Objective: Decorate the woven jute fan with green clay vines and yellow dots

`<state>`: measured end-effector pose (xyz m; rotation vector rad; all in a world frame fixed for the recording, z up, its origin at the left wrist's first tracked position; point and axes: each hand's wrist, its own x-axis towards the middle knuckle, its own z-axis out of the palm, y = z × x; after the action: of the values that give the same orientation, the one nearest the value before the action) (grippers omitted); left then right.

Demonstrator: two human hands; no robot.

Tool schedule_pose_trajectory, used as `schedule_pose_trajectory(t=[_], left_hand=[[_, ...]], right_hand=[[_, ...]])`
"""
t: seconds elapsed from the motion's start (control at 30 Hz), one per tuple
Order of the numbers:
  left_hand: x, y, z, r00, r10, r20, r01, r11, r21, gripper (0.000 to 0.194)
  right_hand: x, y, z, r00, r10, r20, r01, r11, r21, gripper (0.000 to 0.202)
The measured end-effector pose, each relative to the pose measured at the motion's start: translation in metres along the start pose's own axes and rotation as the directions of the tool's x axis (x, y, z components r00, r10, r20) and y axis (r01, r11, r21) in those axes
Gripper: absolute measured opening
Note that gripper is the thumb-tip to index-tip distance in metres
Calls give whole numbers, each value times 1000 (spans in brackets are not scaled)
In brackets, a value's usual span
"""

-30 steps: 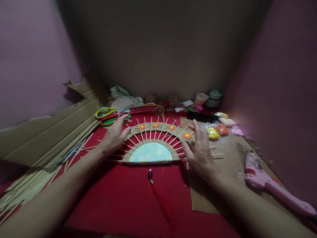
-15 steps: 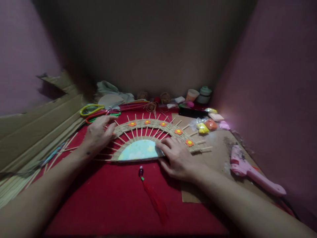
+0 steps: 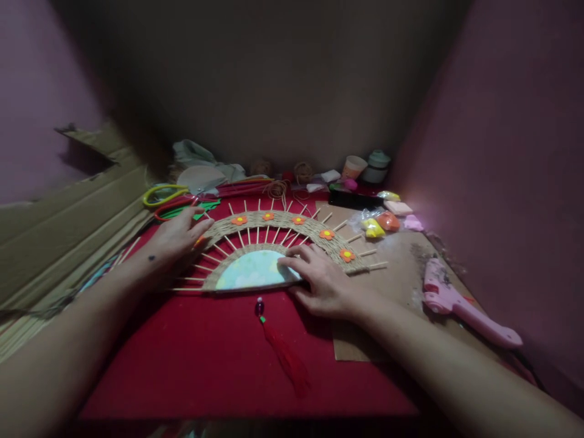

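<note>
A half-round woven fan (image 3: 255,220) of thin sticks and twined cord lies on the red tabletop. Orange felt-like flowers with yellow centres dot its outer band, and a pale blue half-circle (image 3: 249,271) fills the middle. At the band's left end, my left hand (image 3: 176,237) bends its fingers over another orange flower (image 3: 199,241), which is mostly hidden. My right hand (image 3: 322,280) holds the fan at the right of the blue part, fingers on top and thumb at the lower edge. A red tassel (image 3: 287,359) with a dark bead lies just below the fan.
A pink glue gun (image 3: 465,310) rests on a cardboard sheet (image 3: 360,340) at right. Bagged coloured clay (image 3: 374,228), a black box (image 3: 353,199), a cup (image 3: 353,166) and twine balls stand behind. Yellow-handled scissors (image 3: 164,194) lie back left, beside leaning cardboard (image 3: 91,201).
My left hand has shifted slightly back to the left, and part of an orange flower now shows beneath it. My right hand stays on the fan. The whole view has tilted a little.
</note>
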<state>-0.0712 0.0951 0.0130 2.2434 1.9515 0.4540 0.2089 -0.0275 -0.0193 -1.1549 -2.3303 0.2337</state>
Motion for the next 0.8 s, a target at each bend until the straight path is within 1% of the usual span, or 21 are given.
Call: schedule_pose_trajectory(t=[0.1,0.27,0.43,0.6,0.8], left_hand=[[2,-4,-3,1000,-30,10,30,1000,-10,53],[3,-5,-8,998,-68,-9,68,998,2,53],[3,-4,-6,998,-68,-9,68,997,36,54],[0,0,-4,997,-65,34,62,994,94,54],[-6,7,-6,995,-22,100,7,989,151,57]], right_hand=[[-1,-3,1,1000,-2,-16,2,1000,26,43],[-4,-16,-4,1000,20,-5,-20,1000,0,42],[-8,-23,-8,999,20,47,-19,1000,-20,42],[-11,-23,-7,998,34,55,-31,999,-42,39],[-9,-23,-8,997,47,69,-40,993,-110,37]])
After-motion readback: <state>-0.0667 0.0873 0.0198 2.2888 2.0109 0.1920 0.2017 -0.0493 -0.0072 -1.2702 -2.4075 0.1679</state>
